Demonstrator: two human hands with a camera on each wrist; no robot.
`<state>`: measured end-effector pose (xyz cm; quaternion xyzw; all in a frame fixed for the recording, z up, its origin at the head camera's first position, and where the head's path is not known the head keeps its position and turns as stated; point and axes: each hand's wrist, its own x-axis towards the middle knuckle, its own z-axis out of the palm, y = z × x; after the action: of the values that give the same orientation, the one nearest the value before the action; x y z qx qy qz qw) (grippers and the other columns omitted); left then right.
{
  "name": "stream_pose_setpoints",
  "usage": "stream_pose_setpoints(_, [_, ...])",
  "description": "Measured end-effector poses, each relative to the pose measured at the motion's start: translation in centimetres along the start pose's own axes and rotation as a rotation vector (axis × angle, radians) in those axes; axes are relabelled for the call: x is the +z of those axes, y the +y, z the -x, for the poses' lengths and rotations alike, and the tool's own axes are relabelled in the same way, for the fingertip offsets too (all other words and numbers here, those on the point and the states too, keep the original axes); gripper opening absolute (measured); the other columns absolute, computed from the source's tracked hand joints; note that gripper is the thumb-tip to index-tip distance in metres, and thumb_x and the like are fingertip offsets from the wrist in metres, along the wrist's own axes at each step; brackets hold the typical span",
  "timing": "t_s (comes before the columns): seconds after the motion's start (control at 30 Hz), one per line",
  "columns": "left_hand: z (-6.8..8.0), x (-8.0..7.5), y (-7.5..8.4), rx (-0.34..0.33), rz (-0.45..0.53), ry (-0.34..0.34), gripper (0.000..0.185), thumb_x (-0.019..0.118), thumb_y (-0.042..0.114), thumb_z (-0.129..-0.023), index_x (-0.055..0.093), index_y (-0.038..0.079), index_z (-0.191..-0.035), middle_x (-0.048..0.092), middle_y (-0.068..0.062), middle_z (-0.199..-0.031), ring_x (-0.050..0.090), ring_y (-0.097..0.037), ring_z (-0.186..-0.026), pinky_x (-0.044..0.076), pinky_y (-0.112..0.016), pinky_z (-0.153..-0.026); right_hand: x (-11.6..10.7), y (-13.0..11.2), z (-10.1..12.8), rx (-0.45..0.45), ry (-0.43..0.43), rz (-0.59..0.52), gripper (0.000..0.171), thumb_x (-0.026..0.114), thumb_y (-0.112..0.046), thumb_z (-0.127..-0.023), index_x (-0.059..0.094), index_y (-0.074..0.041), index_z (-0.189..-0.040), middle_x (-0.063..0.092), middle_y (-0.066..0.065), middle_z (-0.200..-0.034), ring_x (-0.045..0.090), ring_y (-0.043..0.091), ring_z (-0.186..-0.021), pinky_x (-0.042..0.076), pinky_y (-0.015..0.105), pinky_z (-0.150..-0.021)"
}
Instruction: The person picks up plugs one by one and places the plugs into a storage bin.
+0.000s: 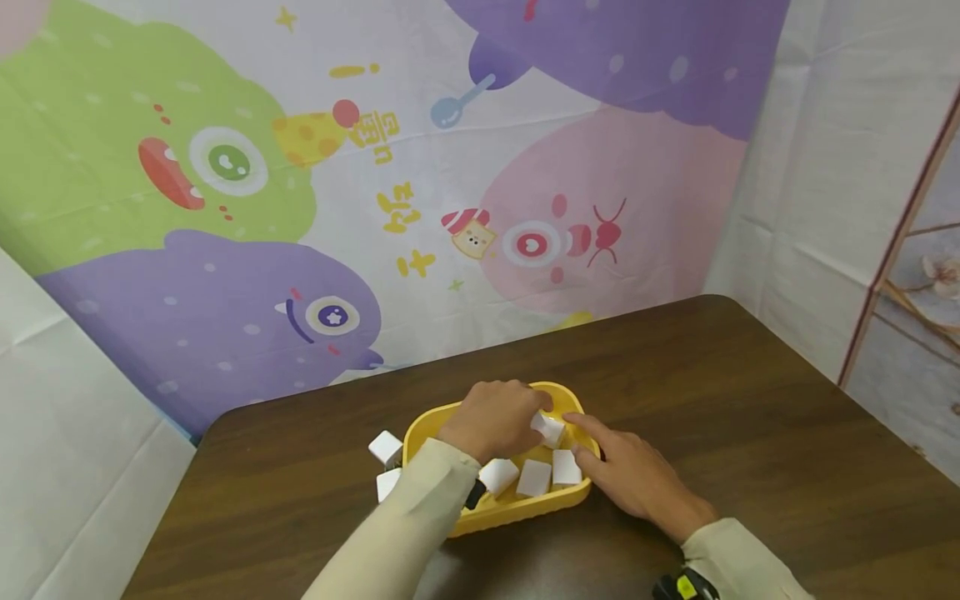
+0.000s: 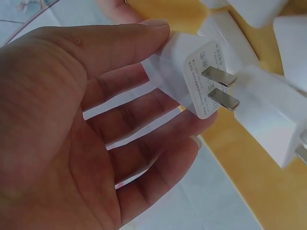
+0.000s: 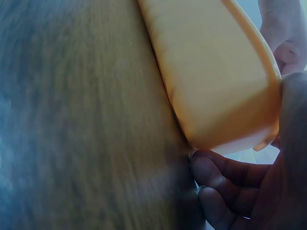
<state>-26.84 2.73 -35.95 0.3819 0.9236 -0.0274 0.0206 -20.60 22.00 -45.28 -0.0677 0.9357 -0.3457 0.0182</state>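
Note:
A yellow basket [image 1: 525, 506] stands on the table with several white charger plugs inside, among them one charger plug [image 1: 534, 478] near the front wall. My left hand [image 1: 495, 417] reaches over the basket. Between its thumb and fingers it pinches a white charger plug [image 2: 175, 72], whose two flat metal prongs point away from the palm. Another plug [image 2: 268, 115] lies close beside it. At the basket's right end, my right hand [image 1: 637, 475] holds the rim, thumb and index finger over the edge. Its other fingers [image 3: 225, 179] curl low against the outer wall.
Left of the basket, two more white plugs, a rear one [image 1: 386, 447] and a front one [image 1: 387, 483], sit on the table, partly hidden by the basket and left sleeve. The dark wooden table [image 1: 750, 433] meets a cartoon-printed cloth [image 1: 420, 317] behind.

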Motion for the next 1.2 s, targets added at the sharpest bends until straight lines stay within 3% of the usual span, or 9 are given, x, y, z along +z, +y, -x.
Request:
stream_pose_setpoints(0.1, [-0.33, -0.03, 0.3, 0.007, 0.002, -0.008, 0.036, 0.077, 0.031, -0.088, 0.072, 0.024, -0.123, 0.073, 0.008, -0.106, 0.061, -0.009, -0.072, 0.052, -0.029, -0.065, 0.02, 0.08, -0.01, -0.007, 0.007, 0.001, 0.046, 0.052, -0.04, -0.102, 0.047, -0.035, -0.148, 0.052, -0.002, -0.079, 0.044, 0.015, -0.062, 0.039, 0.039, -0.067])
stream_pose_setpoints(0.33, [-0.8, 0.12, 0.83, 0.006, -0.014, -0.036, 0.037, 0.076, 0.036, -0.088, 0.072, 0.026, -0.123, 0.073, 0.008, -0.107, 0.066, -0.012, -0.079, 0.055, -0.032, -0.071, 0.27, 0.13, -0.12, -0.017, 0.014, 0.012, 0.046, 0.051, -0.04, -0.102, 0.048, -0.035, -0.148, 0.046, -0.003, -0.07, 0.047, 0.015, -0.066, 0.04, 0.039, -0.068])
stream_pose_setpoints(0.57, [-0.73, 0.1, 0.94, -0.007, -0.03, -0.055, 0.037, 0.074, 0.036, -0.089, 0.071, 0.025, -0.124, 0.072, 0.008, -0.109, 0.066, -0.013, -0.081, 0.054, -0.033, -0.069, 0.27, 0.1, -0.12, -0.029, 0.034, 0.017, 0.046, 0.053, -0.038, -0.101, 0.05, -0.033, -0.146, 0.061, -0.001, -0.096, 0.051, 0.017, -0.075, 0.041, 0.041, -0.07])
stream_pose_setpoints(0.67, [-0.61, 0.04, 0.88, -0.008, -0.034, -0.051, 0.036, 0.072, 0.037, -0.09, 0.071, 0.025, -0.124, 0.072, 0.007, -0.108, 0.064, -0.013, -0.077, 0.053, -0.033, -0.066, 0.27, 0.2, -0.15, -0.028, 0.032, 0.022, 0.046, 0.053, -0.038, -0.101, 0.05, -0.033, -0.147, 0.057, -0.002, -0.086, 0.05, 0.017, -0.073, 0.041, 0.04, -0.07])
stream_pose_setpoints(0.83, [-0.37, 0.01, 0.66, -0.004, -0.03, -0.048, 0.033, 0.069, 0.036, -0.093, 0.071, 0.023, -0.123, 0.071, 0.007, -0.094, 0.055, -0.011, -0.063, 0.049, -0.03, -0.057, 0.26, 0.22, -0.16, -0.03, 0.029, 0.023, 0.045, 0.054, -0.038, -0.102, 0.049, -0.035, -0.146, 0.054, -0.003, -0.082, 0.049, 0.016, -0.072, 0.04, 0.04, -0.069])
stream_pose_setpoints(1.0, [-0.17, 0.12, 0.49, -0.002, -0.003, -0.049, 0.031, 0.065, 0.036, -0.095, 0.072, 0.022, -0.121, 0.063, 0.009, -0.079, 0.053, -0.012, -0.06, 0.046, -0.03, -0.054, 0.29, 0.22, -0.12, -0.035, 0.032, 0.027, 0.044, 0.054, -0.037, -0.102, 0.049, -0.035, -0.146, 0.056, -0.003, -0.085, 0.049, 0.016, -0.072, 0.041, 0.04, -0.069])
stream_pose_setpoints(1.2, [-0.07, 0.29, 0.41, -0.016, 0.028, -0.061, 0.03, 0.062, 0.038, -0.097, 0.072, 0.021, -0.12, 0.055, 0.01, -0.067, 0.051, -0.012, -0.057, 0.043, -0.028, -0.052, 0.13, 0.04, -0.05, -0.008, 0.012, 0.014, 0.045, 0.051, -0.038, -0.102, 0.048, -0.037, -0.147, 0.048, -0.002, -0.074, 0.046, 0.015, -0.065, 0.039, 0.039, -0.067])
